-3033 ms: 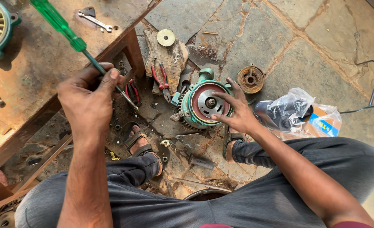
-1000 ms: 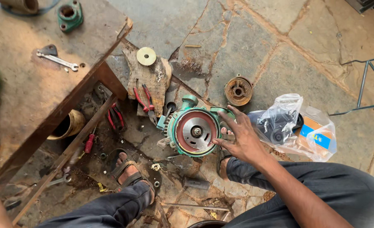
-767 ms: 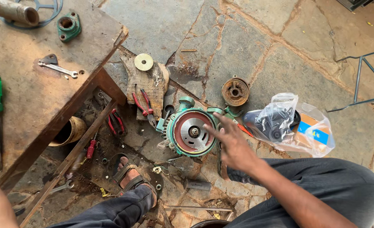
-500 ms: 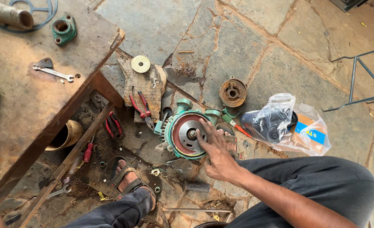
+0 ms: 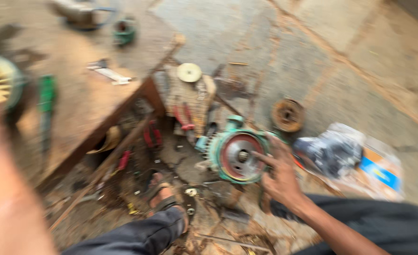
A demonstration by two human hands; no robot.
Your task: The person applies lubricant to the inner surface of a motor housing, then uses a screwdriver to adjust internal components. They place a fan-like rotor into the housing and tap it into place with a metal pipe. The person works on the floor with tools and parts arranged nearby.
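— Moved in, has it? That right hand [image 5: 280, 175] now lies against the green motor [image 5: 237, 157] on the floor, fingers spread over its red face.
— Gripping it?
— Resting, I think; the blur hides much.
— And the left hand [image 5: 6, 198]?
— Close to the camera, beside the table [image 5: 77, 99]; its grip, I cannot tell.

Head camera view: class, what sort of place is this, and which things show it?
Probably an informal outdoor repair workshop: a green motor housing stands on the stone-paved ground, red-handled pliers lie nearby, and a worn wooden bench carries a green screwdriver.
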